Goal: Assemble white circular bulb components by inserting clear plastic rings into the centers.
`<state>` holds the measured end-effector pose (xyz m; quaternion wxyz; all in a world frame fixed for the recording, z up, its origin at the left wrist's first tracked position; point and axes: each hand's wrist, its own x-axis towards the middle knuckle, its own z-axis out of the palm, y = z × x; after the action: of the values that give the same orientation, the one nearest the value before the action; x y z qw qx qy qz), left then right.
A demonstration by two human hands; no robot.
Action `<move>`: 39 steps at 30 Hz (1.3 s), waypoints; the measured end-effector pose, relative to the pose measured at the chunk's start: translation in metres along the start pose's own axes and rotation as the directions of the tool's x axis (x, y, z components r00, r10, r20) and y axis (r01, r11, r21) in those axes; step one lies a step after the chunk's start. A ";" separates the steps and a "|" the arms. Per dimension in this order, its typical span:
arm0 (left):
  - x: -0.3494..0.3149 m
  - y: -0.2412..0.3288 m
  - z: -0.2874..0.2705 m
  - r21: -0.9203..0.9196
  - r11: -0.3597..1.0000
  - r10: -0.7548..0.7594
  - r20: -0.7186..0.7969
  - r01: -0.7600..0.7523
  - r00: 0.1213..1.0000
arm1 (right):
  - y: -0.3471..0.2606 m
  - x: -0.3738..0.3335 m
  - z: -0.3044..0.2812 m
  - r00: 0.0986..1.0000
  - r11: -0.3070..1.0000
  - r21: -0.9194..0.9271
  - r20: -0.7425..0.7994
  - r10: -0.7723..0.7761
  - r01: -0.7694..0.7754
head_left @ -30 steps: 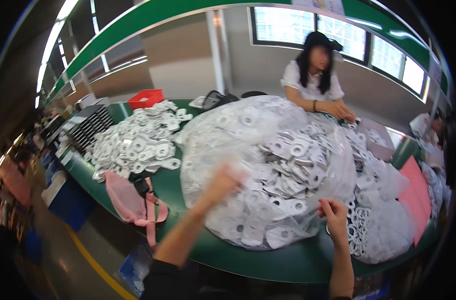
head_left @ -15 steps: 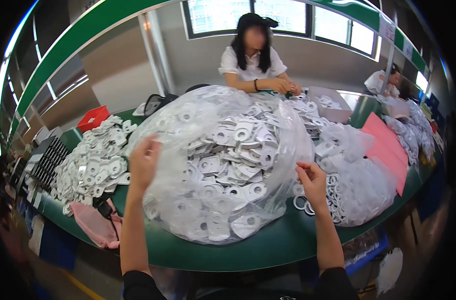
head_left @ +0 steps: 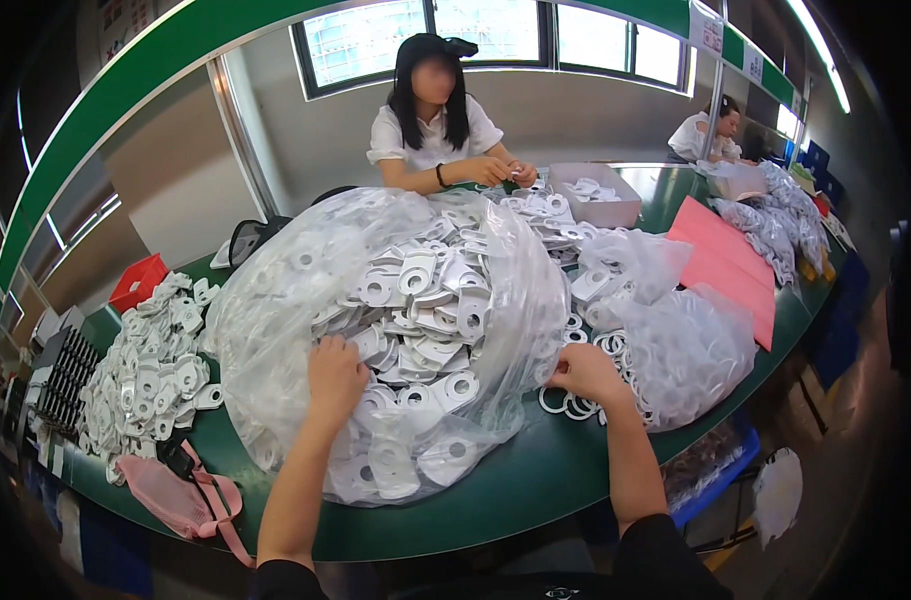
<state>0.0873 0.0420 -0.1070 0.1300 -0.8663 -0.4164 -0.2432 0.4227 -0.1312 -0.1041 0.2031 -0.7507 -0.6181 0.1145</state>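
Observation:
A big clear plastic bag (head_left: 266,300) sits in the middle of the table, its mouth gaping. White flat plastic parts (head_left: 426,290), each with a round hole, fill it. At the near left edge of the mouth my left hand (head_left: 338,378) grips the film, fingers curled down and their tips hidden. On the bag's right side my right hand (head_left: 588,372) pinches the film between thumb and fingers. Just beyond that hand lie white rings (head_left: 616,350), some loose and some by a smaller clear bag (head_left: 706,350).
Left of the bag are a heap of white parts (head_left: 146,370), a red bin (head_left: 139,282), stacked black trays (head_left: 64,380) and a pink mesh pouch (head_left: 166,490). Pink sheets (head_left: 726,265) lie at the right. A co-worker (head_left: 436,130) sits opposite, near a translucent bin (head_left: 606,205).
My left hand has come down from above the bag's left side onto the mouth's edge. My right hand has closed on the bag's right side. The view has shifted rightward.

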 end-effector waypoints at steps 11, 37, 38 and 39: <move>-0.005 0.051 -0.024 -0.933 0.135 -0.541 0.212 0.333 0.814 | 0.011 -0.002 -0.002 0.993 0.997 0.007 0.092 -0.075 0.075; -0.056 0.119 -0.012 -0.462 -0.613 0.105 0.756 0.641 0.646 | -0.086 -0.015 0.027 0.830 0.672 0.514 -0.161 -0.534 0.532; -0.055 0.119 -0.012 -0.431 -0.640 0.129 0.756 0.636 0.642 | -0.084 -0.014 0.025 0.832 0.674 0.514 -0.162 -0.531 0.531; -0.053 0.119 -0.012 -0.399 -0.666 0.152 0.755 0.630 0.638 | -0.082 -0.012 0.024 0.806 0.646 0.511 -0.184 -0.563 0.568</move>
<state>0.1484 -0.0724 -0.1275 -0.8679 -0.3084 -0.2742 -0.2763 0.3377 -0.1268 -0.0900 0.4348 -0.4315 -0.7613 0.2123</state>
